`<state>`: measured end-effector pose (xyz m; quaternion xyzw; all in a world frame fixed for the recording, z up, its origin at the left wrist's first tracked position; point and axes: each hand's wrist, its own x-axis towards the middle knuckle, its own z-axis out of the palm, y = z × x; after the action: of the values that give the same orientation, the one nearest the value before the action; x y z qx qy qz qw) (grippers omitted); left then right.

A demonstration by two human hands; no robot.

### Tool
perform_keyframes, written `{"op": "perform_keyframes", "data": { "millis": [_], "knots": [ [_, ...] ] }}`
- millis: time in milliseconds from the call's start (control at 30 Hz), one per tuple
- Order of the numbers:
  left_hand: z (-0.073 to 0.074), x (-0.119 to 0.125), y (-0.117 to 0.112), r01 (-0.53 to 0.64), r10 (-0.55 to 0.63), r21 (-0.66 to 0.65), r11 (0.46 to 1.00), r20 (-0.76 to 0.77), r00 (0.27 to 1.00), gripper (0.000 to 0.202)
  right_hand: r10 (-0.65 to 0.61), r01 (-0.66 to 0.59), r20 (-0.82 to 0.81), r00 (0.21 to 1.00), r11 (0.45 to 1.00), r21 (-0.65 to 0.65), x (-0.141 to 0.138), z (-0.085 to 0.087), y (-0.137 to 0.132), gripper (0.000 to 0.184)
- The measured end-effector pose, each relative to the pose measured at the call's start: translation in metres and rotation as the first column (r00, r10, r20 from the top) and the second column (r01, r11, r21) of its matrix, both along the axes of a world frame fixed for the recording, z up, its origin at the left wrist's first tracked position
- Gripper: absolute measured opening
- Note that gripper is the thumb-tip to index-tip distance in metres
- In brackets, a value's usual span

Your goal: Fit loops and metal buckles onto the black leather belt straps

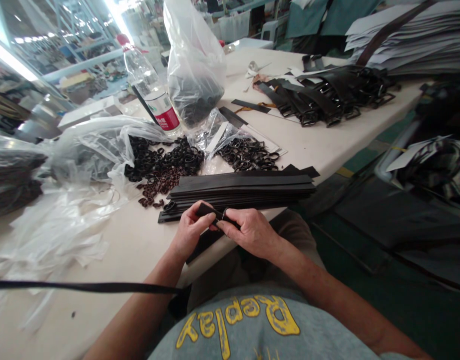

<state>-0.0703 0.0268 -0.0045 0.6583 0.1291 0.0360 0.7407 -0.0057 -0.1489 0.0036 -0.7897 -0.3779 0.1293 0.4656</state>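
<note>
My left hand (189, 234) and my right hand (252, 231) meet at the table's front edge, both pinched on one black leather strap (206, 210). The strap's end sits between my fingertips, and the rest of it runs down past the table edge toward my lap. A small dark loop seems to sit at my right fingertips, but it is too small to be sure. Just beyond my hands lies a flat stack of black straps (245, 192). Behind that stack are heaps of black and brown loops (165, 167).
Clear plastic bags (90, 150) and torn wrapping cover the left of the white table (132, 245). A water bottle (154, 95) and an upright bag (195, 65) stand behind the loops. Buckled belts (320, 97) lie far right. A thin strap (83, 287) crosses the near left.
</note>
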Motion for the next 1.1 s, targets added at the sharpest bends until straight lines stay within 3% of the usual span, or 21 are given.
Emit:
{"op": "perform_keyframes", "data": {
  "millis": [367,700,1100],
  "knots": [
    [0.0,0.0,0.0,-0.002,0.003,0.019,1.0,-0.047,0.999,0.019,-0.024,0.024,-0.028,0.999,1.0,0.008,-0.001,-0.005,0.0,0.03],
    [-0.003,0.002,-0.003,-0.01,0.012,0.017,1.0,-0.123,0.992,0.025,-0.019,0.022,-0.105,0.994,0.999,0.036,0.001,-0.021,-0.002,0.032],
    [-0.005,0.007,-0.002,-0.013,0.017,0.055,0.998,-0.073,0.997,0.022,-0.003,0.028,-0.229,0.973,0.994,0.107,0.007,-0.022,0.0,0.028]
  ]
}}
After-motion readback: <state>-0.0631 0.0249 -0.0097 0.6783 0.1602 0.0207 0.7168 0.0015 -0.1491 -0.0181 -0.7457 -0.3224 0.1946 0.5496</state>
